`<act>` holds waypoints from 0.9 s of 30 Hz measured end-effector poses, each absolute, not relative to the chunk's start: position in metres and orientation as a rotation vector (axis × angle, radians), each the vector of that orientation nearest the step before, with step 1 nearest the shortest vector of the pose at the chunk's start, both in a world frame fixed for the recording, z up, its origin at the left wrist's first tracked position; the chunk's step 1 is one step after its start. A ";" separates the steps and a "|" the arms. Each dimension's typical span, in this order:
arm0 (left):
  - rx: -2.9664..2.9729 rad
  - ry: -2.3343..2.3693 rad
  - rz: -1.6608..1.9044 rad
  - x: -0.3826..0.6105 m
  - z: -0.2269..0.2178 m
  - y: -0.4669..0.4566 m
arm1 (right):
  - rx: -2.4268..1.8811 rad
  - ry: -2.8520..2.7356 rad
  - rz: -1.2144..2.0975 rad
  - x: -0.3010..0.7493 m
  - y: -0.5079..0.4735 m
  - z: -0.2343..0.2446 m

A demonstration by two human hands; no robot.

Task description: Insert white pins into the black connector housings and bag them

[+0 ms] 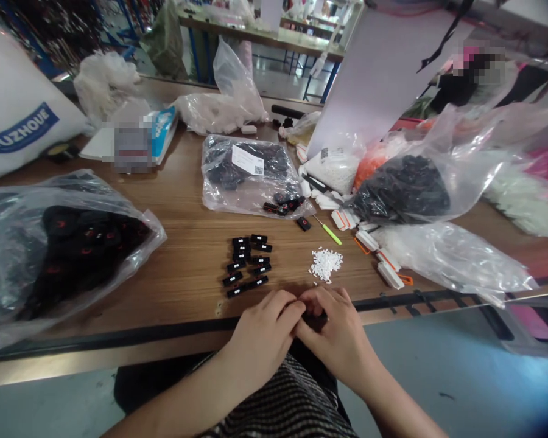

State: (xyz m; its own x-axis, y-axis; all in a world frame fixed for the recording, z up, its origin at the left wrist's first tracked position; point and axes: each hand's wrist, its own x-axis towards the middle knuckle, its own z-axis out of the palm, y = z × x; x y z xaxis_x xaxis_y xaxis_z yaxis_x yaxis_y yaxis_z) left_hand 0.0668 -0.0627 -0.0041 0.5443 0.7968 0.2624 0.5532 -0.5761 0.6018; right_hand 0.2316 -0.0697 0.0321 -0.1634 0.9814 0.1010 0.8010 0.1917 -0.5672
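My left hand and my right hand meet at the table's front edge, fingers curled together. Whatever they pinch is hidden by the fingers; only a dark patch shows between them. Just beyond my right hand lies a heap of small white plastic pegs. Ahead of my left hand, several small black plastic pieces, each with two white dots, lie in rough rows. A screwdriver with a lime-green handle rests behind the pegs, near a single black piece.
A clear bag of black parts stands mid-table, with another bag at left. On the right are white pieces with orange trim, a bag of dark parts and a clear bag. A white pillar rises behind.
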 end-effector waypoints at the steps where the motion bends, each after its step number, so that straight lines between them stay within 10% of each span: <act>1: 2.330 1.069 0.699 0.069 -0.003 -0.062 | -1.681 -1.996 0.558 0.234 -0.072 0.030; 18: 2.077 1.144 0.947 0.063 -0.008 -0.055 | -1.865 -1.882 0.010 0.298 -0.053 -0.009; 27: 2.110 1.158 0.912 0.063 -0.010 -0.055 | -1.809 -1.870 0.474 0.322 -0.045 0.000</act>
